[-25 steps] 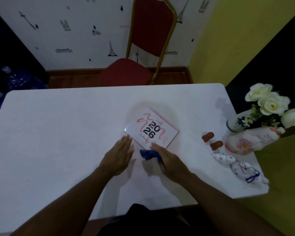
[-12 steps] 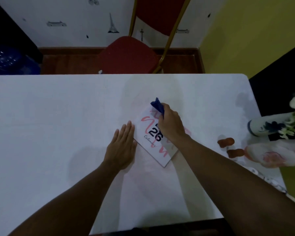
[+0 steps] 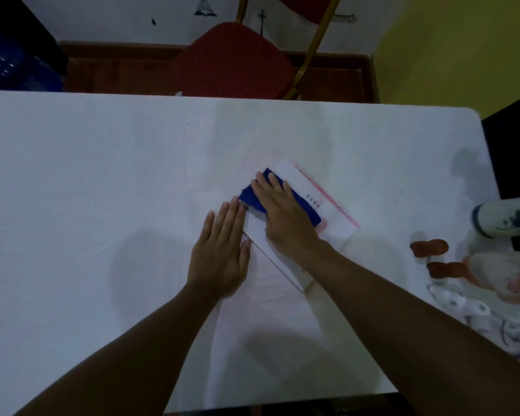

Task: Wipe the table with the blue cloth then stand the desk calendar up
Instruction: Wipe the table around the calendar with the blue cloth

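Note:
The desk calendar [image 3: 327, 211] lies flat on the white table [image 3: 87, 181], white with a pink edge and small digits showing. The blue cloth [image 3: 252, 198] is spread on top of the calendar. My right hand [image 3: 285, 217] presses flat on the cloth, fingers stretched out over it, and hides most of the calendar's cover. My left hand [image 3: 222, 253] lies flat and open on the table, its fingertips against the calendar's left edge.
A red chair [image 3: 234, 58] stands behind the table's far edge. At the right edge are a blue-and-white vase [image 3: 502, 219], two small brown figures [image 3: 430, 247], and pale ceramic ornaments [image 3: 499, 277]. A blue water bottle [image 3: 9, 61] is on the floor far left.
My right hand carried the cloth from the table in front of the calendar up onto it, then laid it flat on the cover. My left hand stayed beside the calendar. The view tilted down.

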`<move>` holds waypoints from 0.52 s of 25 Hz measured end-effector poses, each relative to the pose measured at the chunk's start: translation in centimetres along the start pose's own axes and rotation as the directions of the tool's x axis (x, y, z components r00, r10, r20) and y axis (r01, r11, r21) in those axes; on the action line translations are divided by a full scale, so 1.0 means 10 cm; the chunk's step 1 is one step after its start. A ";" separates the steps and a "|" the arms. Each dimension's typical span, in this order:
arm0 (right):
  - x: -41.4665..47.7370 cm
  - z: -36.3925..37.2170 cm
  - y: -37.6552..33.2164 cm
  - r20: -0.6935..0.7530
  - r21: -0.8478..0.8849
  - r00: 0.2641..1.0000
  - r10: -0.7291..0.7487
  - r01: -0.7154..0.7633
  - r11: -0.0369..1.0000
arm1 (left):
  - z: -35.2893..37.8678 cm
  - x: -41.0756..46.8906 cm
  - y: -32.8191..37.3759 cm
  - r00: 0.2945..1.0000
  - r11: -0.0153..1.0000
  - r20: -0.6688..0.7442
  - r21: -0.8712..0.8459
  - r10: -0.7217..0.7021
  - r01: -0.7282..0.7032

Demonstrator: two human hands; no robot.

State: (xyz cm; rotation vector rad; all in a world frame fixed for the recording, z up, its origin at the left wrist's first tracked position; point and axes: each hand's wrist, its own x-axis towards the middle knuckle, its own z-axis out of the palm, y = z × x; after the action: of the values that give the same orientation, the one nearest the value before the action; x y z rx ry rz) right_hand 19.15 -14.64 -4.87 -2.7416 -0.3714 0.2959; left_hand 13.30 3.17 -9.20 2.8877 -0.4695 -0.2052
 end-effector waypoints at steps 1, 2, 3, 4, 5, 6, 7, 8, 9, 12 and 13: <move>-0.02 0.02 -0.03 0.004 0.023 1.000 -0.007 0.007 1.000 | -0.01 0.00 0.01 1.000 1.000 -0.003 0.003 -0.004 0.004; -0.06 0.02 -0.03 0.002 0.052 1.000 -0.005 0.005 0.999 | -0.02 0.01 0.02 1.000 1.000 -0.006 0.002 -0.006 0.006; -0.11 0.02 -0.03 0.003 0.077 1.000 -0.007 0.007 0.997 | -0.02 0.00 0.02 1.000 1.000 -0.009 0.000 -0.006 0.006; -0.21 0.02 -0.02 0.005 0.107 1.000 -0.015 0.015 0.994 | -0.03 0.00 0.02 1.000 1.000 -0.011 -0.002 -0.004 0.004; -0.34 0.01 0.00 0.009 0.139 1.000 -0.028 0.026 0.990 | -0.03 0.00 0.02 1.000 1.000 -0.011 -0.005 -0.002 0.002; -0.50 0.02 0.02 0.015 0.164 0.999 -0.042 0.039 0.986 | -0.03 0.00 0.02 1.000 1.000 -0.010 -0.011 -0.001 0.001; -0.67 0.02 0.05 0.020 0.173 0.998 -0.060 0.056 0.983 | -0.03 0.00 0.01 1.000 1.000 -0.009 -0.019 0.000 0.000; -0.82 0.02 0.07 0.024 0.169 0.996 -0.082 0.077 0.983 | -0.02 -0.01 0.02 1.000 1.000 -0.011 -0.025 0.000 -0.001; -0.92 0.03 0.08 0.030 0.157 0.995 -0.098 0.092 0.983 | -0.02 -0.01 0.02 1.000 1.000 -0.016 -0.026 0.000 0.000; -0.72 0.01 0.08 0.022 0.127 0.997 -0.070 0.067 0.990 | -0.01 0.00 0.00 1.000 1.000 -0.027 -0.008 0.002 -0.002; -0.54 0.00 0.05 0.013 0.133 1.000 -0.028 0.026 0.991 | 0.00 0.01 0.00 0.999 1.000 -0.032 0.002 0.006 -0.006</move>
State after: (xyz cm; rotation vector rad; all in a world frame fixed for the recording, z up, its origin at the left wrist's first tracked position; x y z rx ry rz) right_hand 14.21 -16.69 -4.26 -2.6033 -0.3781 0.3219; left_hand 13.35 3.12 -9.19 2.8866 -0.4724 -0.1571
